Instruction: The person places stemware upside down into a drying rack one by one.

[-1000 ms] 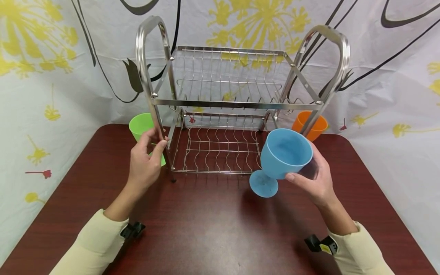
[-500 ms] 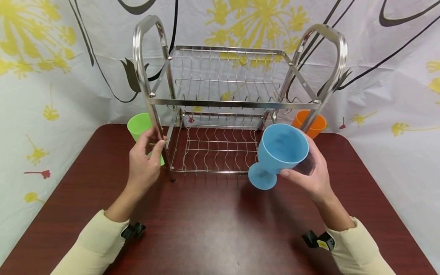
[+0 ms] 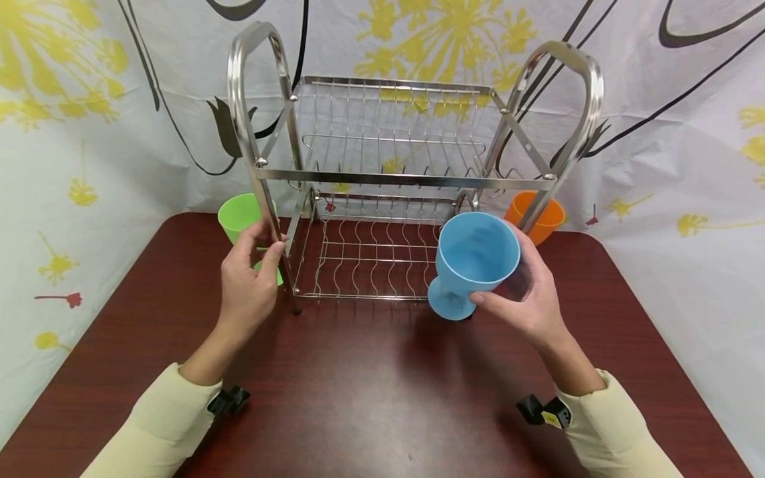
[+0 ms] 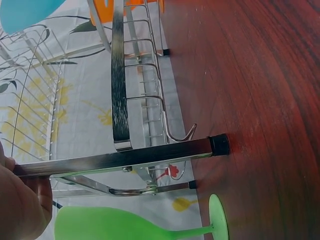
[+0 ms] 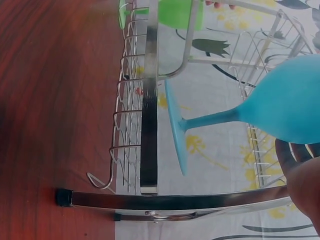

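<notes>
A blue plastic goblet (image 3: 472,255) is held by its bowl in my right hand (image 3: 532,302), tilted, in front of the lower right part of a metal two-tier dish rack (image 3: 406,179). In the right wrist view the blue goblet's stem and foot (image 5: 175,127) hang above the lower tier's wires. My left hand (image 3: 248,282) grips the rack's left front post, its thumb on the near side. Just behind that hand stands a green goblet (image 3: 236,216), upright on the table and partly hidden by the hand and post.
An orange cup (image 3: 546,219) stands behind the rack's right post, its lower part hidden. The rack stands toward the back of the dark red wooden table (image 3: 358,392). A white patterned sheet (image 3: 669,153) hangs behind and at both sides.
My right hand has carried the blue goblet leftward and slightly away, toward the rack's lower tier. The left hand has kept its grip on the post.
</notes>
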The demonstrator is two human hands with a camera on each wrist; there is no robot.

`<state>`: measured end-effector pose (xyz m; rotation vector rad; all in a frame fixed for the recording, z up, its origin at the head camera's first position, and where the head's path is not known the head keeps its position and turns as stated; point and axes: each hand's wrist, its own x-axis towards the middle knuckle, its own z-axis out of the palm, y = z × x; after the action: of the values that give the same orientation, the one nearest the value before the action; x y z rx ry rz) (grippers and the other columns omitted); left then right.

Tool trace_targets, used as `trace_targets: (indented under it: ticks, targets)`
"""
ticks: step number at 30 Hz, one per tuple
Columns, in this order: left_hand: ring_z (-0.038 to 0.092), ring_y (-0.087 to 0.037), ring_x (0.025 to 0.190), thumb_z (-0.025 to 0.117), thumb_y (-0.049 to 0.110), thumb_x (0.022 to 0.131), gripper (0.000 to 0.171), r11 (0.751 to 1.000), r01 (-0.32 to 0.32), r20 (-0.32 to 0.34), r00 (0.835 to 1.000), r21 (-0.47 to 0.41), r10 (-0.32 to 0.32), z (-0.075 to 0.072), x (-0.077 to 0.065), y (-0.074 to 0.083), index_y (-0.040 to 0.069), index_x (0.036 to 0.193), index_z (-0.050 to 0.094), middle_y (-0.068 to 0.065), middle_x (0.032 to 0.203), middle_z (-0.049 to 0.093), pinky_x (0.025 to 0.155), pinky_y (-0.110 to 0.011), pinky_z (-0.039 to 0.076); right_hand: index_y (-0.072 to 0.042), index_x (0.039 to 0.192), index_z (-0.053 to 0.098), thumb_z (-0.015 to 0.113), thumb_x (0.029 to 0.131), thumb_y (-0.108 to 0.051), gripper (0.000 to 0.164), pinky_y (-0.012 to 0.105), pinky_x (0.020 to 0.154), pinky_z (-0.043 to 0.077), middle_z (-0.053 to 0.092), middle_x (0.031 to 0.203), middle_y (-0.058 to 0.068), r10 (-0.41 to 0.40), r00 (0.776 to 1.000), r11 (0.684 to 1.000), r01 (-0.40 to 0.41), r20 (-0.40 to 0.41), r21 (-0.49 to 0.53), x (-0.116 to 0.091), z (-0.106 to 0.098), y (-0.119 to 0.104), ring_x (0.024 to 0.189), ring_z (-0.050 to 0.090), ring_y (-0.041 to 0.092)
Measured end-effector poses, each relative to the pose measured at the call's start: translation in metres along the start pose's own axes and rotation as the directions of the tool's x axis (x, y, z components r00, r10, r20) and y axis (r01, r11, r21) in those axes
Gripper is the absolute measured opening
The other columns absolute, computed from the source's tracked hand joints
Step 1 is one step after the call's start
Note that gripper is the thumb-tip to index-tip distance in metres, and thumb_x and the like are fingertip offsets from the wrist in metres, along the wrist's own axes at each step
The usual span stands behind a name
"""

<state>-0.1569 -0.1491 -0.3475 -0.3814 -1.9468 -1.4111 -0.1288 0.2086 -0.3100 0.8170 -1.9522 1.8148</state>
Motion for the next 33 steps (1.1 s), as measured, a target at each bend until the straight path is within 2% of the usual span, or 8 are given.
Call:
trace_targets:
  ticks: [8, 16, 25, 33]
  targets:
    - [0.059, -0.013, 0.090, 0.061, -0.003, 0.092, 0.033, 1.000, 0.002, -0.021, 1.000, 0.025, -0.001, 0.001, -0.003, 0.001, -0.004, 0.125, 0.059, -0.017, 0.101, 0.066, 0.076, -0.015, 0.048, -0.002, 0.145, 0.039, 0.074, 0.060, 0.019, 0.094, 0.026, 0.098, 0.047, 0.047, 0.140, 0.018, 0.044, 0.998, 0.998, -0.042, 0.035, -0.057, 0.001, -0.001, 0.002, 0.121, 0.048, 0.030]
    - [0.058, -0.024, 0.095, 0.063, -0.003, 0.090, 0.035, 0.998, -0.030, -0.065, 0.997, 0.062, 0.034, 0.004, -0.004, 0.001, -0.007, 0.125, 0.060, -0.020, 0.104, 0.060, 0.079, -0.014, 0.048, -0.004, 0.146, 0.039, 0.077, 0.056, 0.018, 0.100, 0.026, 0.097, 0.047, 0.046, 0.141, 0.018, 0.013, 0.996, 0.988, 0.000, 0.083, -0.157, 0.004, 0.000, 0.004, 0.120, 0.050, 0.028]
    - [0.057, -0.016, 0.094, 0.064, -0.004, 0.090, 0.035, 0.997, -0.041, -0.071, 0.996, 0.068, 0.046, 0.004, -0.006, 0.000, -0.008, 0.124, 0.060, -0.023, 0.105, 0.060, 0.079, -0.013, 0.048, -0.005, 0.147, 0.038, 0.079, 0.055, 0.016, 0.103, 0.025, 0.096, 0.048, 0.048, 0.141, 0.017, 0.004, 0.993, 0.973, 0.023, 0.115, -0.229, 0.005, 0.003, 0.002, 0.121, 0.049, 0.027]
    - [0.058, -0.027, 0.092, 0.063, -0.003, 0.090, 0.034, 0.996, -0.057, -0.079, 0.995, 0.074, 0.063, 0.004, -0.004, 0.001, -0.008, 0.124, 0.060, -0.020, 0.100, 0.059, 0.078, -0.014, 0.048, -0.006, 0.146, 0.040, 0.081, 0.055, 0.013, 0.102, 0.026, 0.097, 0.047, 0.050, 0.140, 0.016, -0.032, 0.990, 0.962, 0.068, 0.139, -0.265, 0.011, 0.006, 0.000, 0.120, 0.050, 0.027]
